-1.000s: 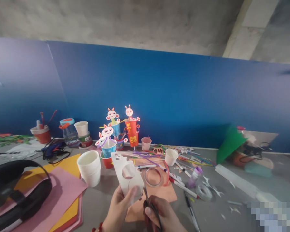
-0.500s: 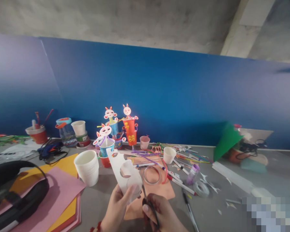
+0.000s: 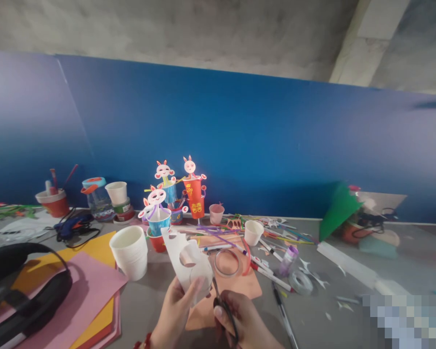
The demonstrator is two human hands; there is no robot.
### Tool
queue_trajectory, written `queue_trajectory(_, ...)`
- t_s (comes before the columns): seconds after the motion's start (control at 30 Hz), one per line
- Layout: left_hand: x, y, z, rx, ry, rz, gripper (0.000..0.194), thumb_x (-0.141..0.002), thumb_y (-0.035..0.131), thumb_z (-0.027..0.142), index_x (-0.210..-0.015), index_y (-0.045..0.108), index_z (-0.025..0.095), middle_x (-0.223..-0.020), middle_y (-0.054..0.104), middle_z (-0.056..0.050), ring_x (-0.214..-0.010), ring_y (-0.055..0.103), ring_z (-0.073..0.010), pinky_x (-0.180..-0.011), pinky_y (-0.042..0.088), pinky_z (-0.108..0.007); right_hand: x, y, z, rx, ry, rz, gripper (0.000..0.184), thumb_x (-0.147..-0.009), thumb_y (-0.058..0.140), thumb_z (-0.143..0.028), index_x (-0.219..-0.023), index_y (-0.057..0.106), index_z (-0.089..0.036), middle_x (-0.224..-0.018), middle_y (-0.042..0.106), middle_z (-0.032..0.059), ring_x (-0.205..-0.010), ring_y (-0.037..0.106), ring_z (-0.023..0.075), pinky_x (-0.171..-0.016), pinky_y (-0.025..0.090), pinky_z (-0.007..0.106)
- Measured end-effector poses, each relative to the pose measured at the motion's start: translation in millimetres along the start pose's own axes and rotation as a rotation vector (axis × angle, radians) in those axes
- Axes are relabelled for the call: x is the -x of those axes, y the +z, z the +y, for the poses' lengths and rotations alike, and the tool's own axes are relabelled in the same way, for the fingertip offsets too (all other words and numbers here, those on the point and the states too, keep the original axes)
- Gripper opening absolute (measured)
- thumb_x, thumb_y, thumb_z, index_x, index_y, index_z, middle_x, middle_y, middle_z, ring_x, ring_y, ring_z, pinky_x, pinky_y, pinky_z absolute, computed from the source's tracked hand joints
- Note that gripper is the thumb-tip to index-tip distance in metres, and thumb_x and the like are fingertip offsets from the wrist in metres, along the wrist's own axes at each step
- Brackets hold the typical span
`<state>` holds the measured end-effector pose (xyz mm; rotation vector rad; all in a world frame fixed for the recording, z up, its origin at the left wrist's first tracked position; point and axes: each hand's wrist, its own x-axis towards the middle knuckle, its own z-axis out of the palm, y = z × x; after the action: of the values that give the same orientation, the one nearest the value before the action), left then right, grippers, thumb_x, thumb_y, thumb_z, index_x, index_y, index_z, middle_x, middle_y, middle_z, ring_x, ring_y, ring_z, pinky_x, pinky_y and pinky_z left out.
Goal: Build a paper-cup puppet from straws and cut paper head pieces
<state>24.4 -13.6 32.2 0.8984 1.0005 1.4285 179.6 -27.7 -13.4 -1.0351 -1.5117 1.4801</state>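
My left hand (image 3: pixel 178 308) pinches a piece of white paper (image 3: pixel 174 245) that has a round hole cut through it and a drawn circle near my thumb. In my right hand (image 3: pixel 241 315) is a pair of scissors (image 3: pixel 225 310) with dark handles, its blades pointing up along the paper's right edge. Beneath both hands lies an orange-pink sheet (image 3: pixel 245 286), with a roll of clear tape (image 3: pixel 227 262) on it. Behind the paper stand rabbit-faced cup figures, one in a blue cup (image 3: pixel 160 224) and another on red cups (image 3: pixel 194 189).
White paper cups (image 3: pixel 131 254) are stacked left of my hands, beside coloured sheets (image 3: pixel 90 278) and a headset (image 3: pixel 47 300). On the right lie a pen (image 3: pixel 285 317), a glue stick (image 3: pixel 288 259), another tape roll (image 3: pixel 301 282) and paper scraps. A blue partition (image 3: pixel 240 140) rises behind.
The whole view has shifted very slightly, so the things appear a little further left. Both hands keep their hold on the paper and the scissors.
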Motion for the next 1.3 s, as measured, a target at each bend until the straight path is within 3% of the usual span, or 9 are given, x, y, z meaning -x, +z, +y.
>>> queue_trajectory(0.23,-1.3,0.2,-1.5,0.009,0.012,-0.007,0.037,-0.056,0.088,0.041,-0.074,0.072,0.014,-0.063,0.070,-0.003,-0.057,0.061,-0.0170,-0.055,0.053,-0.026,1.0,-0.3,-0.8,0.007,-0.003,-0.025,0.064,-0.075,0.052,-0.082,-0.074,0.048,-0.018,-0.051,0.055,-0.0038,-0.031,0.037,0.0034,-0.028,0.023,0.015)
queue_trajectory(0.47,-0.3,1.1,1.3,-0.013,-0.001,0.023,0.038,-0.054,0.089,0.042,-0.071,0.071,0.013,-0.061,0.070,-0.003,-0.056,0.062,-0.0176,-0.055,0.054,-0.027,1.0,-1.9,-1.2,0.004,0.001,-0.031,0.063,-0.077,0.051,-0.081,-0.074,0.049,-0.018,-0.051,0.055,-0.0040,-0.031,0.036,0.0032,-0.028,0.021,0.015)
queue_trajectory(0.97,-3.6,-2.6,-3.4,0.007,0.009,-0.027,0.034,-0.059,0.088,0.041,-0.072,0.071,0.014,-0.061,0.070,-0.003,-0.057,0.063,-0.0169,-0.056,0.053,-0.025,2.3,0.8,-4.0,0.003,0.039,-0.020,0.068,-0.071,0.049,-0.086,-0.074,0.048,-0.018,-0.049,0.054,-0.0046,-0.029,0.035,0.0032,-0.027,0.021,0.015)
queue_trajectory(1.3,-5.2,-5.5,-6.4,0.033,0.008,-0.040,0.032,-0.061,0.088,0.038,-0.073,0.071,0.014,-0.062,0.071,-0.002,-0.058,0.063,-0.0156,-0.056,0.052,-0.024,0.5,-1.7,0.9,-0.018,0.016,-0.033,0.064,-0.076,0.051,-0.082,-0.075,0.048,-0.018,-0.049,0.055,-0.0047,-0.029,0.034,0.0021,-0.026,0.021,0.013)
